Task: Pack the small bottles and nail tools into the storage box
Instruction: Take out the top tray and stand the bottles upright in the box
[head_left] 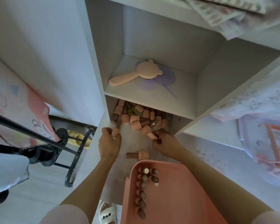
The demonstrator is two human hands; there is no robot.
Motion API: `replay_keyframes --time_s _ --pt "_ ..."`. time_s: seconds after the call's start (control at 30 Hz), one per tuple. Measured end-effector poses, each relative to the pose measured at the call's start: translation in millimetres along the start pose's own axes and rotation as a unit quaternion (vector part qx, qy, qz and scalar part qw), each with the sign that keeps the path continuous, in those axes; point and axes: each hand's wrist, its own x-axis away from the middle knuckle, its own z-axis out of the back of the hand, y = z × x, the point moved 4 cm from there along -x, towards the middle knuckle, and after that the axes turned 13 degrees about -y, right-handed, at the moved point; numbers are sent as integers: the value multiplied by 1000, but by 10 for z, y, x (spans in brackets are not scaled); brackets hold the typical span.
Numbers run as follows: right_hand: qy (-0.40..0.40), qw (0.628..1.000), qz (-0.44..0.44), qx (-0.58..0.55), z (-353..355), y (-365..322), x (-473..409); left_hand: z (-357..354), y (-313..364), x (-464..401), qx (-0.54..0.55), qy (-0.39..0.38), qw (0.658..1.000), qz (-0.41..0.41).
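At the far left a black stand (39,139) is seen on the floor beside the white shelf unit (94,62). In the lowest compartment a heap of bottles (136,117) with peach caps is piled, most of them lying on their sides. On the shelf above it a peach mirror (132,72) is laid over a purple one (158,80).

The left hand (110,141) is curled round a peach-capped bottle at the front left edge of the heap. One bottle (137,155) is left lying on its side between the two hands, just ahead of the box (184,199). The right hand (162,139) is closed round a dark bottle at the front right of the heap.

The peach box is set nearest the person, below the hands. Inside it a column of bottles (141,191) is stood along the left wall, with a few more beside it at the top. A white slipper (107,212) is seen left of the box. At the far right a pink rack (275,149) is partly covered by patterned cloth.
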Motion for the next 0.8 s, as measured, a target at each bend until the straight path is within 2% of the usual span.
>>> replay_keyframes --time_s 0.1,0.2,0.3,0.4,0.57,0.7,0.8 --pt "75 996 40 -40 127 -142 277 98 -57 164 69 3 998 4" --pt "141 978 61 -142 201 -266 661 174 -98 363 154 -19 988 5" --pt "174 962 53 -205 136 -319 1056 249 -49 610 284 -46 958 -5" --pt "187 951 49 -239 -25 -303 1405 323 35 857 337 -72 938 -41" --pt "176 955 11 -241 -470 -113 1831 355 138 1221 314 -119 937 -99" --pt "177 951 -63 -244 -842 169 2028 338 168 1487 276 -90 947 -134" --pt "159 956 -77 -236 -958 264 1968 277 134 1667 248 -73 956 -140"
